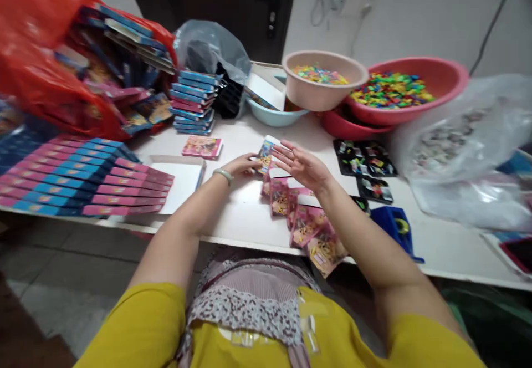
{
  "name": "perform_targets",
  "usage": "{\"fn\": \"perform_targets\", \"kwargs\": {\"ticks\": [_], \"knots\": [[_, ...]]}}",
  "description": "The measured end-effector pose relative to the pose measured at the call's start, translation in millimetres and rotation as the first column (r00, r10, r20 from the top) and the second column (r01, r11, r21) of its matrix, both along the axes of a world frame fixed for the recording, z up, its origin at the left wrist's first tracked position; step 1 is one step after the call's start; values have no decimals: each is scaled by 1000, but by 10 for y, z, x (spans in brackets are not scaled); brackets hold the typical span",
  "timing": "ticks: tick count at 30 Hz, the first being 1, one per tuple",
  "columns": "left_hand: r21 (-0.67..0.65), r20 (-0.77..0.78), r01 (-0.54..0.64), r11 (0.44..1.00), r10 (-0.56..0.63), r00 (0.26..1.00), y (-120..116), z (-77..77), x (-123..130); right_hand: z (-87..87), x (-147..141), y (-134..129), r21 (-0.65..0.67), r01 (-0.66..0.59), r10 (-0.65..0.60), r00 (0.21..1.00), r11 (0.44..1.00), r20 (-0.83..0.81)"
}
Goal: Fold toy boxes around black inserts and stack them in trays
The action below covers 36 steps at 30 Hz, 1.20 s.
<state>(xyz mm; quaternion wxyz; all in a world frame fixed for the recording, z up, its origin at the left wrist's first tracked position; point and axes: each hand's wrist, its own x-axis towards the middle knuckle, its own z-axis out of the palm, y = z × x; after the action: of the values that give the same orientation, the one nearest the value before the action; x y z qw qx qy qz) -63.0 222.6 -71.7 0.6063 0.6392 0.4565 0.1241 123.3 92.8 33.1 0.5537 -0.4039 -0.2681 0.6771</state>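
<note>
My left hand (pixel 243 166), with a pale bangle at its wrist, has its fingers closed on the left edge of a small blue box (pixel 267 154). Just right of that box, my right hand (pixel 302 165) is held with its fingers stretched out and nothing in its grasp. Below my right hand, several pink boxes (pixel 279 197) overlap in a row that runs toward the table's front edge. A single pink box (pixel 202 147) lies flat to the left of my left hand.
A white tray (pixel 183 182) and rows of pink and blue boxes (pixel 78 177) are at left, with a red bag (pixel 45 57) behind. Basins (pixel 324 82) of colourful pieces stand at back. Black trays (pixel 366 160), a blue tape dispenser (pixel 393 228) and plastic bags (pixel 469 146) lie at right.
</note>
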Motion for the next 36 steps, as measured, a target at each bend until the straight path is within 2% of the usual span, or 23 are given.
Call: {"fn": "perform_targets", "kwargs": {"ticks": [1, 2, 3, 4, 5, 6, 8, 10, 12, 14, 17, 21, 24, 26, 28, 31, 33, 36], "knots": [[65, -52, -28, 997, 32, 998, 26, 22, -10, -7, 103, -69, 84, 21, -20, 1000, 996, -12], [199, -120, -75, 977, 100, 988, 29, 49, -26, -13, 206, -146, 161, 65, -62, 998, 985, -24], [362, -165, -111, 926, 180, 970, -1, 78, -39, -21, 304, -224, 224, 134, -127, 991, 965, -44], [531, -164, -123, 839, 244, 956, -73, 106, -40, -34, 393, -299, 269, 217, -205, 976, 938, -72], [665, -130, -107, 739, 256, 958, -192, 130, -20, -52, 472, -363, 292, 298, -280, 955, 909, -101], [760, -88, -72, 646, 212, 973, -355, 148, 25, -71, 540, -414, 292, 361, -341, 932, 885, -119], [862, -77, 80, 501, -26, 997, -791, 164, 195, -93, 654, -474, 259, 426, -413, 905, 867, -105], [870, -191, 316, 380, -330, 924, -1281, 149, 437, -67, 757, -500, 259, 417, -420, 906, 871, -49], [824, -306, 476, 307, -465, 830, -1692, 105, 684, 4, 858, -544, 310, 385, -406, 914, 869, 4], [771, -375, 568, 288, -514, 771, -1921, 43, 865, 69, 945, -647, 357, 351, -394, 917, 866, 55], [724, -437, 626, 290, -509, 741, -1897, -42, 921, 20, 1035, -913, 345, 316, -387, 908, 884, 162], [714, -473, 642, 280, -482, 737, -1465, -73, 677, -292, 1129, -1336, 229, 323, -382, 872, 918, 304], [737, -474, 619, 271, -447, 759, -1020, -63, 493, -433, 1213, -1658, 148, 412, -438, 830, 899, 346], [767, -456, 589, 255, -429, 780, -731, -53, 435, -429, 1273, -1880, 113, 476, -483, 803, 872, 348], [797, -390, 538, 273, -447, 805, -517, -17, 421, -385, 1317, -2113, 85, 533, -526, 776, 842, 347], [795, -324, 515, 320, -492, 808, -427, 102, 461, -360, 1305, -2505, 36, 619, -594, 733, 785, 331], [818, -305, 502, 280, -529, 792, -512, 190, 543, -428, 1238, -2789, -11, 688, -654, 694, 725, 302], [865, -292, 478, 152, -622, 727, -755, 280, 765, -677, 1074, -3209, -85, 807, -777, 586, 584, 230]]}}
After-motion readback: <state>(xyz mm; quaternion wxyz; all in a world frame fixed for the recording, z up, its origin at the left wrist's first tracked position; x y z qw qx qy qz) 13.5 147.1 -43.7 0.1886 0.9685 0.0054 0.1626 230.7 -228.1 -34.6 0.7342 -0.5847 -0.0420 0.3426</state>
